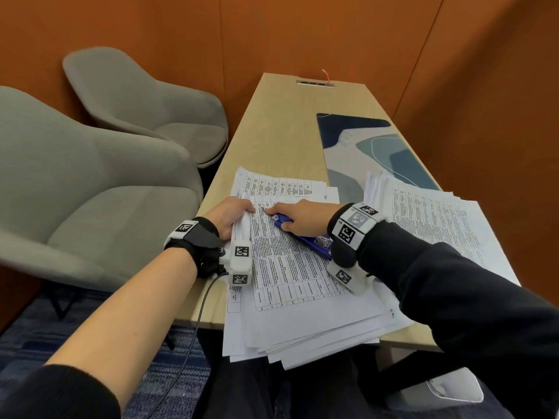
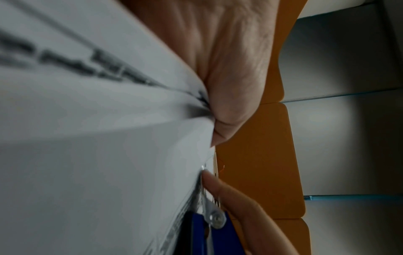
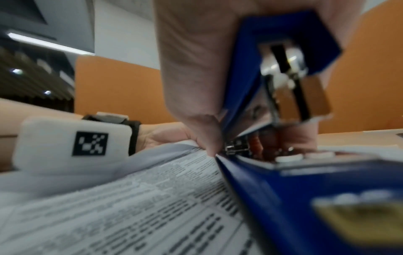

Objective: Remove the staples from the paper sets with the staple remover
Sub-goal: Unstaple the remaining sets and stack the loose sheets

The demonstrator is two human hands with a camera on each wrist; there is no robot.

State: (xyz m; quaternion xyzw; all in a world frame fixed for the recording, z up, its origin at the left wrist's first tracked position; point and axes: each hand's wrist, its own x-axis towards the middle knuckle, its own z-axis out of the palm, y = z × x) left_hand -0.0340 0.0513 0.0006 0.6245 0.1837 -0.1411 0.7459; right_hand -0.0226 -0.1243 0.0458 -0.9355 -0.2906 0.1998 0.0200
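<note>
At the near left part of the tabletop (image 1: 281, 122), the left hand (image 1: 231, 217) has its fingers curled round the folded-back sheets of the top paper set (image 1: 290, 267), bunching them into a roll along the set's left edge; the left wrist view shows the thumb pad pressed tight into the white paper. The right hand (image 1: 298, 217) grips the blue staple remover (image 1: 302, 240), fingers bent around its upper handle with the forefinger stretched forward along the top toward the metal tip (the right wrist view is blurred, but the thumb sits clearly against the tool's left side). The tool lies low across the printed page, its lower blue handle flat on the paper and its metal nose at the set's far left corner, just beside the left fingers. This set tops a loose pile overhanging the near edge; another paper pile (image 1: 429, 219) lies toward the right edge, partly covering a patterned desk mat (image 1: 363, 137).
</note>
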